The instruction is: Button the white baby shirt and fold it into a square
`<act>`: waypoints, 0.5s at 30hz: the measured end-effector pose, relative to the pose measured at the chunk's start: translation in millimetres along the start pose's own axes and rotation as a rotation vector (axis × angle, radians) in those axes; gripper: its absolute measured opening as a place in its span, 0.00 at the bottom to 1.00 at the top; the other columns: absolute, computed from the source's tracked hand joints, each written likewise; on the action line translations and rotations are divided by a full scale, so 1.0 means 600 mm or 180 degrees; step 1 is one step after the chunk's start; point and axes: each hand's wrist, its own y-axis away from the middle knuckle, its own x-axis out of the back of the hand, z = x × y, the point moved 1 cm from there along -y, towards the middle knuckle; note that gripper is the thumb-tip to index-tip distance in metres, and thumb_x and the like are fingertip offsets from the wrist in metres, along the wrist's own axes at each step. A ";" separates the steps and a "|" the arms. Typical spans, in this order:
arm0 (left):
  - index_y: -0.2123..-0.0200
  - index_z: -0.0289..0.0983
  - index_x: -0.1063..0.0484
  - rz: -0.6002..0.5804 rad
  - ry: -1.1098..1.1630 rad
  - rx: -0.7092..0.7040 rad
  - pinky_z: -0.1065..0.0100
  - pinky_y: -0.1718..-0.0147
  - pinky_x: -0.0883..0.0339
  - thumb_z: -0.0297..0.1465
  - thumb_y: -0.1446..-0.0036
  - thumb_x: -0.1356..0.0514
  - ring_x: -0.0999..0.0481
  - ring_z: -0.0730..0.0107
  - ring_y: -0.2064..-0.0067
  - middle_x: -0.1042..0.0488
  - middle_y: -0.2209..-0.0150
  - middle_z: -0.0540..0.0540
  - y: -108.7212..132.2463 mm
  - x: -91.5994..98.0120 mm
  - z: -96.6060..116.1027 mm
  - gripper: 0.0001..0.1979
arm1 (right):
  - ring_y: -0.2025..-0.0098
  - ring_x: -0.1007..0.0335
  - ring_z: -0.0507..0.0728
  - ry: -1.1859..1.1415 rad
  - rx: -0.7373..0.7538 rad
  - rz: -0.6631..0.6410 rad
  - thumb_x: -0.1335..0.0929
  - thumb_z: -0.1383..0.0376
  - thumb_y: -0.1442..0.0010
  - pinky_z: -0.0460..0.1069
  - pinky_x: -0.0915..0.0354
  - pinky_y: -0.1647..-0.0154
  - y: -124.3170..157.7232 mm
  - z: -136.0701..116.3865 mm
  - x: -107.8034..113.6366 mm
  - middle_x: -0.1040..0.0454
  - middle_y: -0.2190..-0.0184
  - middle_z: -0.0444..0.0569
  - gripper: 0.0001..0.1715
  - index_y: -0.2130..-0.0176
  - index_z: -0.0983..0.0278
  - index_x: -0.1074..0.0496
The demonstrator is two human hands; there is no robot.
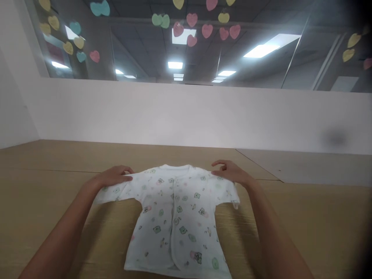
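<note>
A small white baby shirt (pixel 180 217) with a print of little green and pink animal figures is spread out in front of me, its neckline away from me. Snap buttons run down its front, and the bottom hem reaches the lower frame edge. My left hand (pixel 114 176) grips the top of the left sleeve, thumb in front and fingers partly hidden. At the right sleeve, my right hand (pixel 231 171) pinches the upper edge, its index finger raised and bent. The right cuff sticks out past that hand.
Beneath the shirt is a wide tan tabletop (pixel 314 221) with seam lines. A grey panel (pixel 319 166) adjoins it at the back right. Behind stands a white wall (pixel 180 112), topped by a glass pane with heart-shaped paper notes (pixel 192 19) and ceiling lights showing.
</note>
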 end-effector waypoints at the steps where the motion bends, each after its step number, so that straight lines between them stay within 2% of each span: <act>1: 0.56 0.41 0.30 0.0081 -0.0131 0.0068 0.67 0.61 0.36 0.47 0.54 0.45 0.28 0.59 0.56 0.26 0.57 0.46 -0.006 -0.005 -0.010 0.24 | 0.70 0.36 0.53 0.0160 -0.0096 0.0079 0.30 0.52 0.52 0.46 0.41 0.71 -0.004 0.007 -0.002 0.32 0.70 0.49 0.29 0.54 0.64 0.31; 4: 0.57 0.40 0.29 0.0227 -0.0474 0.0296 0.66 0.64 0.36 0.43 0.56 0.43 0.28 0.58 0.58 0.26 0.58 0.44 -0.020 -0.021 -0.035 0.22 | 0.62 0.33 0.57 0.0603 -0.0296 0.0172 0.29 0.51 0.55 0.47 0.39 0.67 -0.012 0.027 -0.007 0.31 0.60 0.55 0.27 0.59 0.65 0.29; 7: 0.58 0.39 0.30 0.0292 -0.0672 0.0489 0.67 0.66 0.37 0.38 0.55 0.44 0.27 0.59 0.59 0.26 0.59 0.43 -0.026 -0.028 -0.047 0.19 | 0.64 0.32 0.58 0.0720 -0.0623 -0.0101 0.30 0.50 0.55 0.48 0.39 0.71 -0.011 0.044 -0.004 0.29 0.62 0.56 0.30 0.58 0.66 0.30; 9: 0.57 0.38 0.30 0.0348 -0.0727 0.0533 0.68 0.67 0.38 0.35 0.54 0.44 0.27 0.61 0.60 0.25 0.60 0.45 -0.025 -0.023 -0.040 0.18 | 0.66 0.32 0.58 0.0764 -0.0828 -0.0239 0.30 0.51 0.55 0.47 0.39 0.74 -0.010 0.049 0.001 0.29 0.62 0.57 0.32 0.55 0.67 0.31; 12: 0.57 0.39 0.31 0.0583 -0.0821 0.0486 0.69 0.68 0.39 0.32 0.51 0.46 0.27 0.63 0.60 0.25 0.60 0.46 -0.020 -0.020 0.002 0.17 | 0.63 0.31 0.58 0.1188 -0.0897 -0.0094 0.30 0.55 0.54 0.47 0.39 0.73 -0.013 0.038 0.001 0.30 0.58 0.58 0.29 0.55 0.67 0.31; 15: 0.58 0.39 0.30 0.0820 -0.0727 0.0089 0.70 0.66 0.40 0.32 0.47 0.49 0.28 0.64 0.58 0.25 0.59 0.46 -0.018 -0.054 0.076 0.14 | 0.59 0.31 0.60 0.1747 -0.0682 0.0205 0.31 0.60 0.50 0.48 0.38 0.67 -0.018 -0.003 -0.022 0.29 0.58 0.57 0.22 0.56 0.67 0.30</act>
